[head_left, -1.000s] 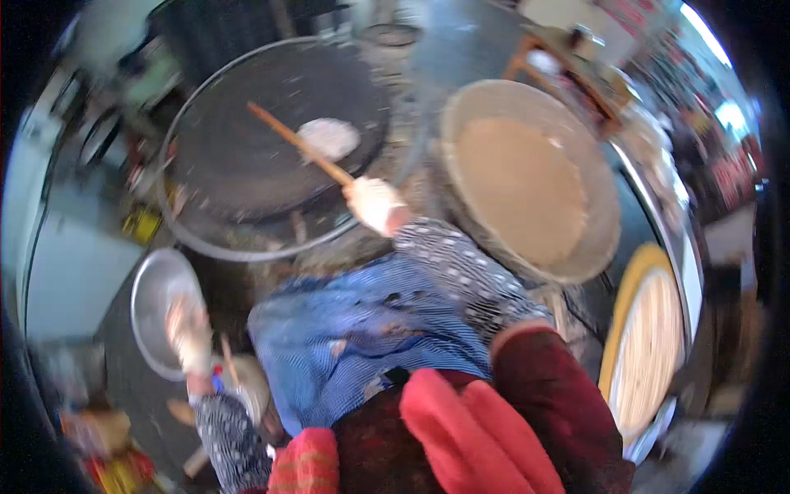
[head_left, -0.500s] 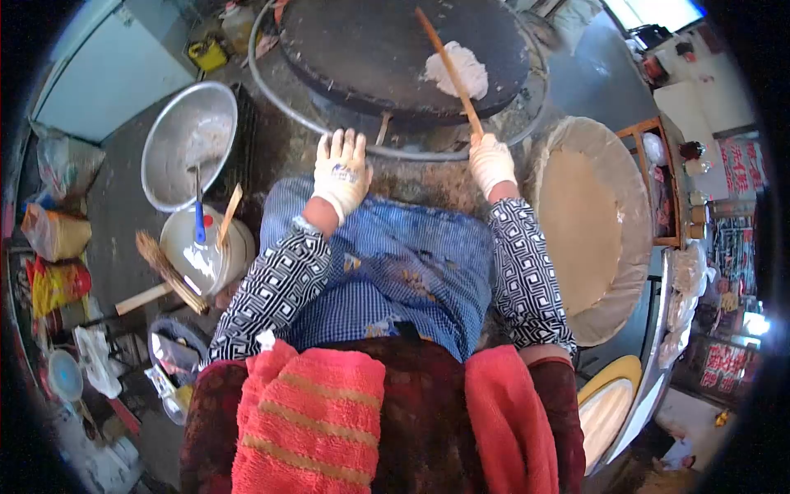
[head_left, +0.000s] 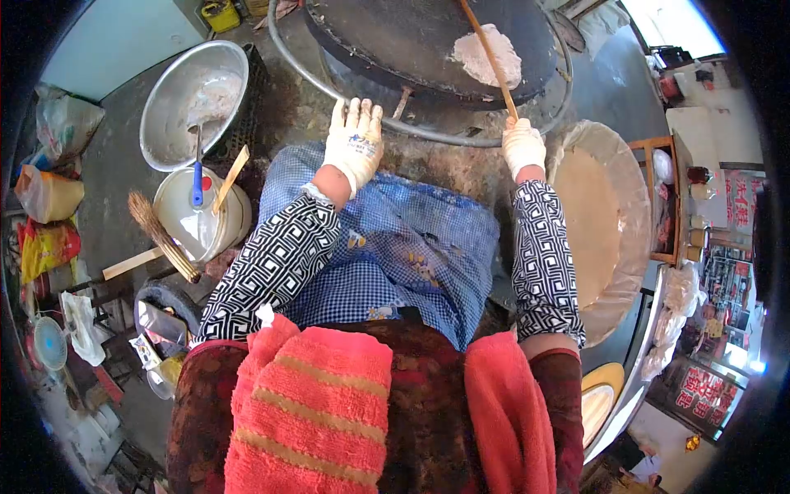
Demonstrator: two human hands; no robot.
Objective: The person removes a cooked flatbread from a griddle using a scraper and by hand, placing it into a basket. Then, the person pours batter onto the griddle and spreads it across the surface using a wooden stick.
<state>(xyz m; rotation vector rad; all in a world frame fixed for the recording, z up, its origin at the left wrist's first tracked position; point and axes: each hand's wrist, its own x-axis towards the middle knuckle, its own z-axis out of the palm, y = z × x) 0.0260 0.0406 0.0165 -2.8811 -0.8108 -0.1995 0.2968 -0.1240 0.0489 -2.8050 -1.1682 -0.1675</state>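
Dough (head_left: 506, 64) lies, in the head view, as a pale, lumpy patch with a ragged edge near the right side of the griddle (head_left: 395, 37), a dark, matte disc. A smooth grey ring (head_left: 448, 138) curves around the disc. The right hand (head_left: 524, 146), in a whitish knit glove, has its fingers curled closed around the near end of a stick (head_left: 496, 76), slim, straight and brown, which passes across the dough and out of the top of the view. The left hand (head_left: 355, 140), gloved alike, is palm down at the ring, fingers straight and slightly parted, gripping nothing visible; its palm is hidden, so it may or may not be touching the ring.

Beside the right forearm stands a wide tub (head_left: 629, 292) with a crinkled, translucent rim, holding smooth tan batter (head_left: 586, 226). To the left, a shiny metal bowl (head_left: 164, 107) is smeared with pale residue; below it sit a rounded white bucket (head_left: 229, 233) and a bristly brush (head_left: 158, 232). Checked blue cloth (head_left: 448, 239) covers the lap, and a fuzzy red towel (head_left: 317, 395) hangs down the chest.
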